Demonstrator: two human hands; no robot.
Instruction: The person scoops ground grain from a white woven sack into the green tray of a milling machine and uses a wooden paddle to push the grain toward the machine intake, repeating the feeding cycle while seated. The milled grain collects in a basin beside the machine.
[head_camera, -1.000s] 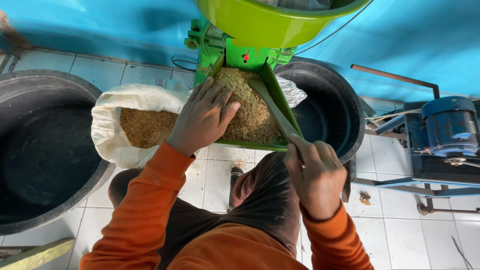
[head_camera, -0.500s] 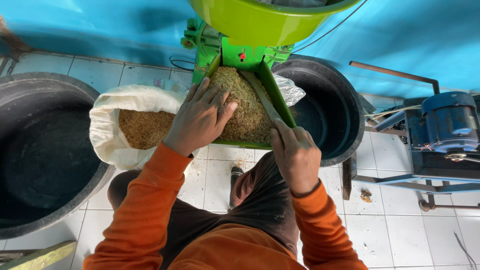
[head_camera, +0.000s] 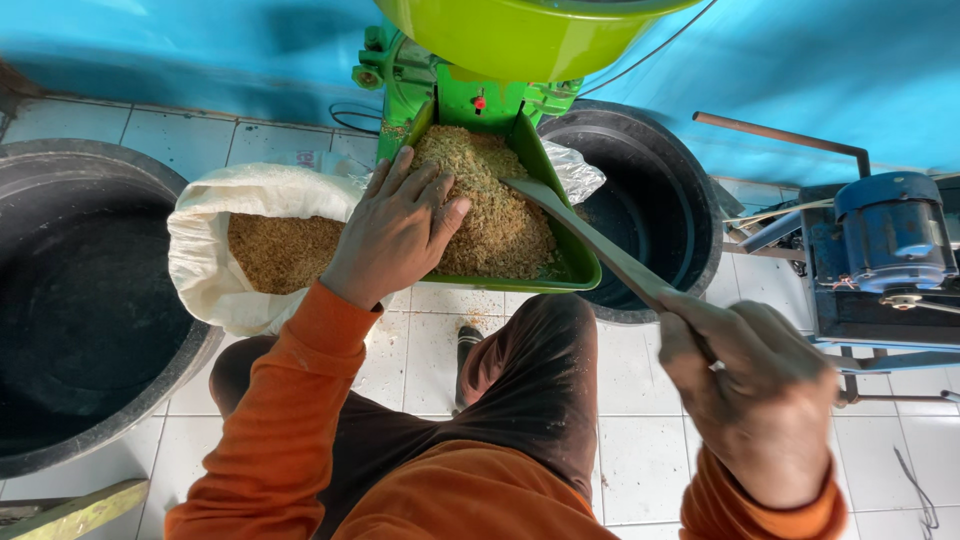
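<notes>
The green tray (head_camera: 575, 262) under the green machine (head_camera: 470, 100) served as the landmark; it was heaped with coarse tan-brown ground material (head_camera: 490, 210). The left hand (head_camera: 395, 235) lay flat on the left side of that heap, fingers spread and pressing into it, with the orange sleeve (head_camera: 290, 400) running back toward the camera. The right hand (head_camera: 765, 395) sat well to the right of the tray and nearer the camera, its fingers curled tight around the handle of a long grey paddle (head_camera: 590, 240). The paddle slanted up and left from that fist, and its tip rested on the right side of the heap inside the tray.

Just left of the tray, a white sack (head_camera: 205, 270) stood open, holding more of the same brown material. Farther left stood 1 large black tub (head_camera: 90, 300), and a 2nd black tub (head_camera: 650, 210) stood just behind and right of the tray. Well to the right of the tray sat a blue motor (head_camera: 890, 235) on a metal frame. Below the tray, the person's dark trousers (head_camera: 530, 370) showed over the white tiled floor (head_camera: 640, 460).
</notes>
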